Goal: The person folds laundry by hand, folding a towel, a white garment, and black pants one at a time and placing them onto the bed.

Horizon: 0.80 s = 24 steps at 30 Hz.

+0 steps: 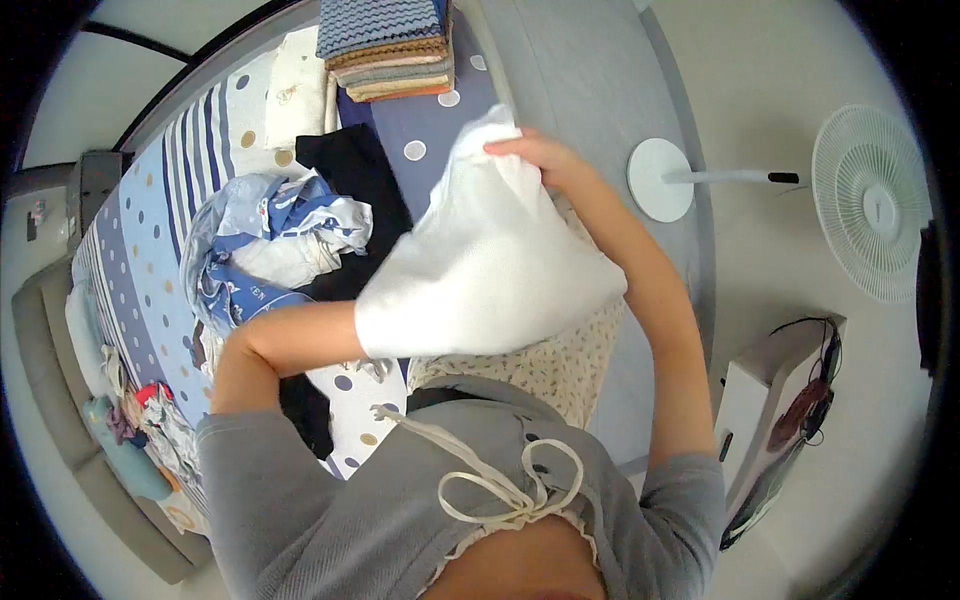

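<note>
A white garment [490,260], possibly a shirt, hangs in front of my waist. My left forearm [310,335] goes into its open lower end, and the cloth hides my left hand and its fingers. At the garment's far, narrow end, my right hand [545,155] pinches the fabric between thumb and fingers. To the left on the bed lies a crumpled heap of blue and white clothes [265,235], partly over a black garment [365,185].
Folded towels [385,50] are stacked at the bed's far edge, beside a folded cream cloth [297,100]. More clothes [165,430] lie near the headboard [70,400]. On the right stand a white fan [870,205] and a white cabinet [745,410] with cables.
</note>
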Each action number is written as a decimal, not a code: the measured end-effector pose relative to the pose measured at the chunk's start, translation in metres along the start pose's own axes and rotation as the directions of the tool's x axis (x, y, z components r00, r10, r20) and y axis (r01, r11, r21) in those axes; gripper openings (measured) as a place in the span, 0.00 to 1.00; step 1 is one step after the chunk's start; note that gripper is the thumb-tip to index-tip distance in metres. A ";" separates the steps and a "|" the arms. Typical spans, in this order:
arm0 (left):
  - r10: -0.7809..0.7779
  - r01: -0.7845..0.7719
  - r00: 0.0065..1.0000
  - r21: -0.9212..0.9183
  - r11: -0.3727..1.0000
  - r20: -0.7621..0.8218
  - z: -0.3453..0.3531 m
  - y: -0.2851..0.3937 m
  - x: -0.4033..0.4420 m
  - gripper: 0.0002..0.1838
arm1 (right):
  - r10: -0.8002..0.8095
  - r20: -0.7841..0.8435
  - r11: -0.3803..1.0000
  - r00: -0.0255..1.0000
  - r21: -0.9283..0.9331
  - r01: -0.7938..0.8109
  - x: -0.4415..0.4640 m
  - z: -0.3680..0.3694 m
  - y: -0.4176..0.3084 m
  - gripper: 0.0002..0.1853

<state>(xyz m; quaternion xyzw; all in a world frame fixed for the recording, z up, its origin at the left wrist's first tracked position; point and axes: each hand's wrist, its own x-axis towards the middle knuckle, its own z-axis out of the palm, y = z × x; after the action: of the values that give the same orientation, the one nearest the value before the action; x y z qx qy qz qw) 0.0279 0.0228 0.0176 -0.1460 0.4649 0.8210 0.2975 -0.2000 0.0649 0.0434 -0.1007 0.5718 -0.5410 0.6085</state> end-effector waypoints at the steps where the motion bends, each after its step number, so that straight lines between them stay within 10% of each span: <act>1: -0.017 0.017 0.999 0.002 1.000 -0.031 -0.014 0.006 -0.008 0.23 | -0.047 -0.022 0.998 0.999 0.043 0.048 -0.003 0.008 -0.021 0.26; 6: -0.095 0.088 0.977 -0.046 0.995 -0.190 -0.069 0.006 -0.022 0.22 | -0.147 -0.130 0.969 0.981 0.179 0.169 -0.009 0.022 -0.058 0.25; 10: -0.116 0.080 0.953 -0.135 0.988 -0.279 -0.080 -0.036 0.010 0.22 | -0.055 -0.026 0.977 0.998 0.206 0.059 0.049 -0.019 0.029 0.28; 13: -0.128 0.072 0.937 -0.179 0.981 -0.325 -0.082 -0.061 0.022 0.22 | 0.010 -0.238 0.969 0.971 0.243 0.050 0.074 -0.020 0.080 0.28; 24: -0.189 0.082 0.886 -0.258 0.963 -0.424 -0.068 -0.068 0.021 0.21 | -0.037 -0.336 0.998 0.941 0.038 0.053 0.071 -0.021 0.082 0.28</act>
<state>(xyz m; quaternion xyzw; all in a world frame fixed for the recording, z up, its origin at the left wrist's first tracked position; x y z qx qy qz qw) 0.0518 -0.0014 -0.0750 -0.3960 0.4097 0.7915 0.2210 -0.1895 0.0529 -0.0662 -0.0063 0.6516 -0.5773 0.4921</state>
